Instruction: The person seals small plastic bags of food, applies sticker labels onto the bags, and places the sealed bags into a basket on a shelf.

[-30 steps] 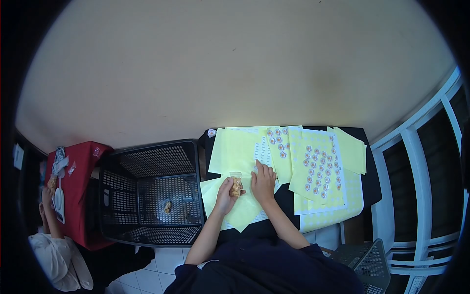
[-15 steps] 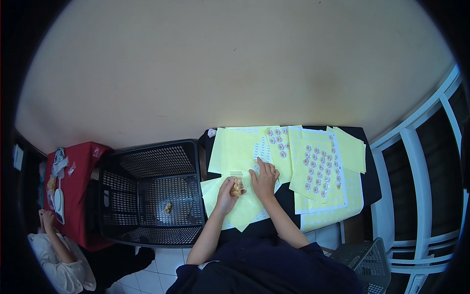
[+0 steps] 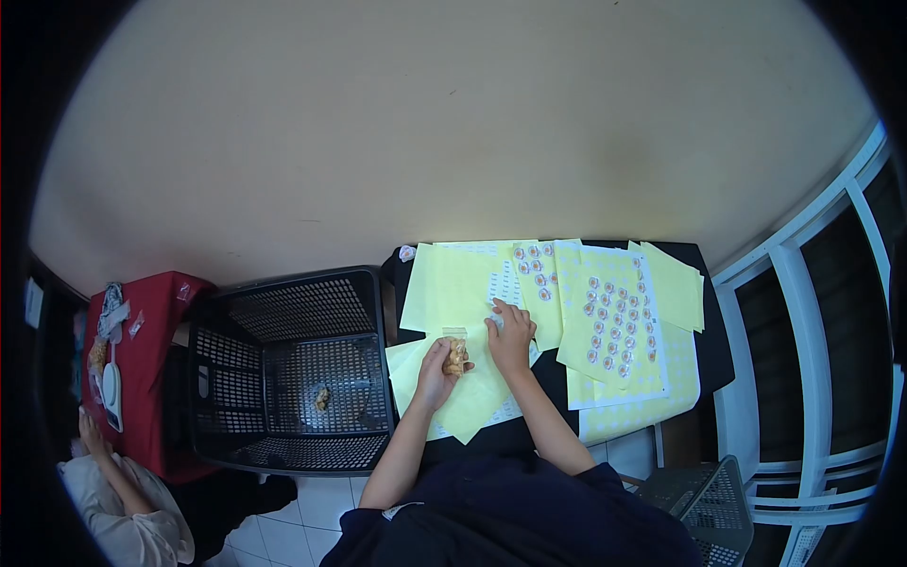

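Note:
My left hand [image 3: 436, 380] is closed around a small clear plastic pouch [image 3: 455, 353] of light-brown snack pieces, held above the yellow backing sheets. My right hand [image 3: 511, 336] rests at the lower end of a white strip of small printed labels [image 3: 504, 285]. Its fingers are bent and apart, with the thumb away from the forefinger. Whether a label sits under the fingertips is too small to make out. Right of that hand lie sheets of round stickers with a red-orange design [image 3: 619, 326].
A black plastic crate [image 3: 283, 283] stands left, with one filled pouch [image 3: 323, 399] inside. Beyond it, a red-covered table [image 3: 156, 378] carries a white scale [image 3: 112, 392]. Another person [image 3: 128, 510] is beside that table. A grey basket [image 3: 723, 510] stands at lower right.
My right hand has shifted slightly and its fingers have bent more over the labels. The pouch stays in my left hand. The other person's hands and arm have moved lower.

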### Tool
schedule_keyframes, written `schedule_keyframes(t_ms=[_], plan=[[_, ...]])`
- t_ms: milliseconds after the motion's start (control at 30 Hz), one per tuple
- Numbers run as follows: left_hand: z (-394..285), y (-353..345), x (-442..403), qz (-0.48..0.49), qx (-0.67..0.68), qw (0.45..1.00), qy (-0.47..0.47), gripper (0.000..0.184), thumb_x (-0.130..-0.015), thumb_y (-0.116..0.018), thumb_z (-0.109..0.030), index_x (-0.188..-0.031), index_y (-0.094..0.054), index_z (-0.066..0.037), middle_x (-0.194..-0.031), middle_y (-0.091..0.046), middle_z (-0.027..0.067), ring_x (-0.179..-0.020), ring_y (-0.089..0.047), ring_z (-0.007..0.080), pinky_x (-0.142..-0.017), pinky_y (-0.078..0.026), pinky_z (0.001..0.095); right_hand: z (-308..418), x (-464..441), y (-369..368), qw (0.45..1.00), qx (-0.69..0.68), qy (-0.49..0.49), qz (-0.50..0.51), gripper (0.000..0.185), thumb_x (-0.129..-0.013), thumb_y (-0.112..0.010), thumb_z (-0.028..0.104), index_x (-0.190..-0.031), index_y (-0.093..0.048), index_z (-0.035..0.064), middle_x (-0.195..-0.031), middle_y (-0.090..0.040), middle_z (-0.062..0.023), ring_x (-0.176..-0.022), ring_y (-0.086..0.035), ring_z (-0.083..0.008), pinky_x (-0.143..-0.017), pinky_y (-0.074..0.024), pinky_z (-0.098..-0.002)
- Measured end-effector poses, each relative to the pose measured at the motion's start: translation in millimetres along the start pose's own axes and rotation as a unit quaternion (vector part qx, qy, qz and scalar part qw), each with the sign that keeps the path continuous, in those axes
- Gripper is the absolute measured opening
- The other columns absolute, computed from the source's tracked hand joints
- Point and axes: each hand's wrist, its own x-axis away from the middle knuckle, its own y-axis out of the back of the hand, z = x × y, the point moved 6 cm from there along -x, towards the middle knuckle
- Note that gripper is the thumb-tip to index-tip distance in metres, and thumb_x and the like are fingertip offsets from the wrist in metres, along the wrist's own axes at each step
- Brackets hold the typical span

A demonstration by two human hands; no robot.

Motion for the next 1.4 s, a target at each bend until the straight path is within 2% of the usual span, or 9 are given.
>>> schedule_keyframes(t_ms=[200, 500, 667, 867, 933, 967, 1200, 1367, 1400], plan=[[-2, -1, -1, 0.001, 0.014, 1.0, 0.007, 0.018, -0.091, -0.037, -0.022, -0.092, -0.044, -0.006, -0.087, -0.052, 0.0063, -0.076, -0.054, 0.0148, -0.071, -0.049, 0.0342, 17, 14, 16, 0.995, 0.032, 0.06, -0.074, 0.043, -0.07, -0.062, 0.017, -0.109, -0.05, 0.004, -0.099, -0.052, -0.0088, -0.094, -0.045, -0.0239, -0.082, -0.0298, -0.0372], [-1, -2, -3, -0.002, 0.003, 1.0, 0.009, 0.018, -0.091, -0.036, -0.022, -0.092, -0.044, -0.006, -0.088, -0.052, 0.0062, -0.077, -0.054, 0.0148, -0.072, -0.049, 0.0344, 5, 4, 0, 0.995, 0.016, 0.018, 0.093, 0.048, -0.07, -0.063, 0.019, -0.112, -0.046, 0.0016, -0.102, -0.048, -0.0129, -0.097, -0.044, -0.0281, -0.083, -0.0326, -0.0385], [0, 0, 1, -0.013, 0.0, 1.0, -0.003, 0.019, -0.091, -0.037, -0.024, -0.092, -0.044, -0.007, -0.087, -0.052, 0.0058, -0.074, -0.053, 0.0142, -0.069, -0.049, 0.0326, 17, 20, 19, 0.993, 0.086, 0.068, -0.048, 0.052, -0.07, -0.064, 0.023, -0.112, -0.045, 0.002, -0.107, -0.045, -0.0125, -0.1, -0.042, -0.0287, -0.083, -0.0336, -0.0398], [-20, -41, 1, 0.137, 0.114, 0.983, 0.043, 0.021, -0.085, -0.051, -0.027, -0.089, -0.045, -0.008, -0.077, -0.048, 0.0024, -0.067, -0.048, 0.0103, -0.058, -0.044, 0.0253, 9, 10, 17, 0.991, 0.101, -0.018, 0.087, 0.062, -0.066, -0.068, 0.032, -0.114, -0.044, 0.0029, -0.106, -0.047, -0.0114, -0.105, -0.04, -0.0267, -0.084, -0.0352, -0.0383], [-52, -45, -11, 0.027, -0.326, 0.939, -0.103, 0.032, -0.073, -0.068, -0.021, -0.088, -0.043, -0.007, -0.074, -0.047, 0.0006, -0.064, -0.047, 0.0081, -0.057, -0.042, 0.0217, 10, 1, 21, 0.987, 0.099, -0.052, 0.113, 0.06, -0.064, -0.069, 0.03, -0.113, -0.045, 0.0035, -0.104, -0.047, -0.0111, -0.101, -0.043, -0.0264, -0.083, -0.0366, -0.0385], [-52, -39, -25, 0.004, -0.326, 0.936, -0.129, 0.043, -0.061, -0.076, -0.012, -0.087, -0.043, -0.006, -0.075, -0.048, 0.0002, -0.062, -0.048, 0.0071, -0.055, -0.042, 0.0204, 7, -2, 21, 0.982, 0.098, -0.083, 0.14, 0.059, -0.063, -0.071, 0.028, -0.111, -0.047, 0.0041, -0.103, -0.047, -0.0108, -0.098, -0.046, -0.0261, -0.081, -0.0381, -0.0388], [-51, -40, -32, -0.069, -0.485, 0.823, -0.287, 0.035, -0.064, -0.071, -0.009, -0.085, -0.043, -0.002, -0.073, -0.056, 0.007, -0.066, -0.055, 0.0122, -0.061, -0.045, 0.024, -7, -8, 23, 0.986, -0.132, -0.041, 0.092, 0.047, -0.061, -0.07, 0.006, -0.104, -0.052, 0.005, -0.089, -0.051, -0.0094, -0.074, -0.054, -0.0177, -0.068, -0.0459, -0.0286], [-48, -49, -26, -0.046, -0.461, 0.822, -0.332, 0.031, -0.067, -0.067, -0.006, -0.086, -0.044, -0.001, -0.087, -0.059, 0.0095, -0.073, -0.058, 0.0155, -0.065, -0.046, 0.0266, 2, -5, 31, 0.963, -0.249, -0.04, 0.096, 0.035, -0.065, -0.061, -0.004, -0.098, -0.056, 0.0032, -0.087, -0.059, -0.0101, -0.07, -0.057, -0.022, -0.069, -0.0467, -0.0299], [-59, -65, -16, -0.061, -0.544, 0.726, -0.416, 0.031, -0.067, -0.066, -0.005, -0.088, -0.044, -0.001, -0.09, -0.058, 0.0105, -0.076, -0.058, 0.016, -0.066, -0.046, 0.0271, 0, -4, 28, 0.963, -0.249, -0.042, 0.098, 0.035, -0.065, -0.061, -0.004, -0.098, -0.056, 0.0032, -0.087, -0.059, -0.0101, -0.07, -0.057, -0.022, -0.069, -0.0467, -0.0299]])
